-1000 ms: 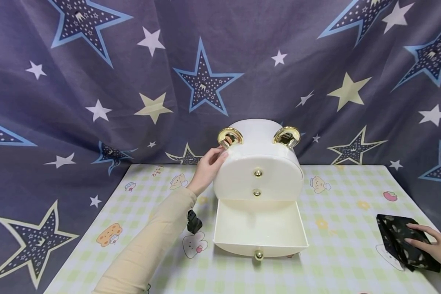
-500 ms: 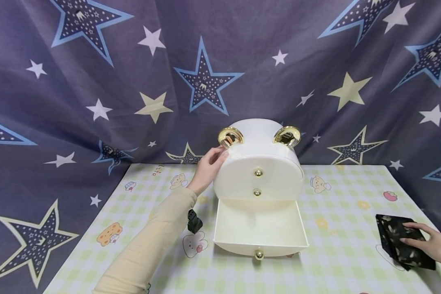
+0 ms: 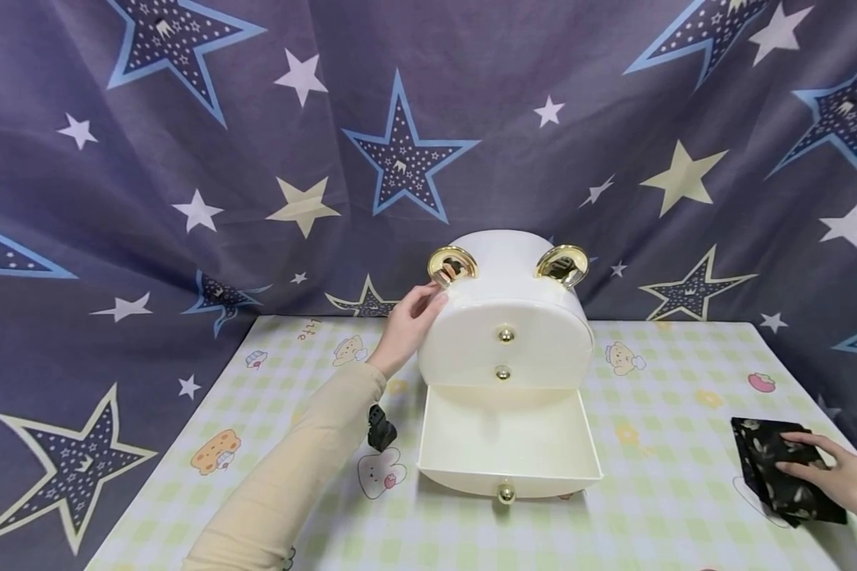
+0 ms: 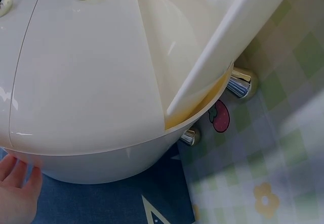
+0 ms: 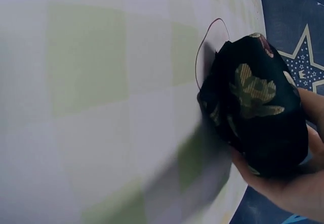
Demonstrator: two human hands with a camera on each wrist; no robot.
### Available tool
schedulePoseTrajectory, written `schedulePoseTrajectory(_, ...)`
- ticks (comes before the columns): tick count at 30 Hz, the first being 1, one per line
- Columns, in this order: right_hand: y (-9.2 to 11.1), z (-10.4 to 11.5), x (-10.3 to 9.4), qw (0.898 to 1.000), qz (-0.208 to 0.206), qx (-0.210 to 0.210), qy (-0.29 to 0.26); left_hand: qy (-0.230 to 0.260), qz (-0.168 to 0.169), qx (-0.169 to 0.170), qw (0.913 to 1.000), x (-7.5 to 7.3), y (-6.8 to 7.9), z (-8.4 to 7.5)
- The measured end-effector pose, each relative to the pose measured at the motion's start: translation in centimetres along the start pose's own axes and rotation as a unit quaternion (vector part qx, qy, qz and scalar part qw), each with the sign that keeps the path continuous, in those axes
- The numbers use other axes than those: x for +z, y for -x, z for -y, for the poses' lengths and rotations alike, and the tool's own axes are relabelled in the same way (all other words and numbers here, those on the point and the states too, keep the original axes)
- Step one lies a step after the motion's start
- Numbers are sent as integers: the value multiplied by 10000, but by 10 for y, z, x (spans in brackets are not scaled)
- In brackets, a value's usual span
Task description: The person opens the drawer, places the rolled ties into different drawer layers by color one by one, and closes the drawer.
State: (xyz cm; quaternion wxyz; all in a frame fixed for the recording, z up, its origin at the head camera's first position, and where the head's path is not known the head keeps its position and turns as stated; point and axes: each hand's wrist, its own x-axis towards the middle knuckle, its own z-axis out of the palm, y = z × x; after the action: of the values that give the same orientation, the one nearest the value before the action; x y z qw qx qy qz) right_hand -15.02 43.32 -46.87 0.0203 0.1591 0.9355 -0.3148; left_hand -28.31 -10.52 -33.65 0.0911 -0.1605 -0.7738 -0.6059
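In the head view a white storage box (image 3: 507, 345) with gold knobs and two gold ears stands on the table, its bottom drawer (image 3: 510, 432) pulled out with a bare floor. My left hand (image 3: 405, 327) rests its fingers on the box's upper left side, just below one ear. The left wrist view has its fingers (image 4: 19, 176) at the curved side wall. Over at the right, my right hand (image 3: 832, 476) grips a dark floral fabric pouch (image 5: 258, 90). In the right wrist view its thumb and fingers lie on opposite sides of the cloth, which sits close over the tablecloth.
A small black object (image 3: 381, 429) is beside my left sleeve, left of the drawer. The checked tablecloth (image 3: 657, 507) carries cartoon prints. A star-patterned curtain (image 3: 257, 159) hangs directly behind the box.
The right hand and the pouch have shifted slightly left. My left hand keeps its place on the box, and the drawer stays pulled out. The head view has turned a little.
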Motion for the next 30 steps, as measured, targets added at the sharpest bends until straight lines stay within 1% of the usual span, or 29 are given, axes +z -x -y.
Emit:
schedulePoseTrajectory(5,0,6,-2,9996,77,-248,104,-35,1,-71,10000,0,1,0)
schedulePoseTrajectory(9,2,17,-6,9981,203,-537,241,-21,36,-57,10000,0,1,0)
schedulePoseTrajectory(13,7,29,-9,9945,246,-958,339,-22,24,-47,10000,0,2,0)
schedulePoseTrajectory(16,13,38,-8,9900,70,-1373,320,-7,27,-42,10000,0,2,0)
schedulePoseTrajectory(20,21,53,-7,9817,-237,-1882,139,76,58,-26,10000,-1,1,0)
schedulePoseTrajectory(24,26,70,-10,9757,-342,-2166,48,149,83,-8,9999,-1,1,1)
schedulePoseTrajectory(27,28,81,-12,9711,-346,-2360,19,121,77,-5,9999,-1,1,1)
schedulePoseTrajectory(30,30,92,-13,9621,-432,-2691,15,64,47,-2,10000,0,0,1)
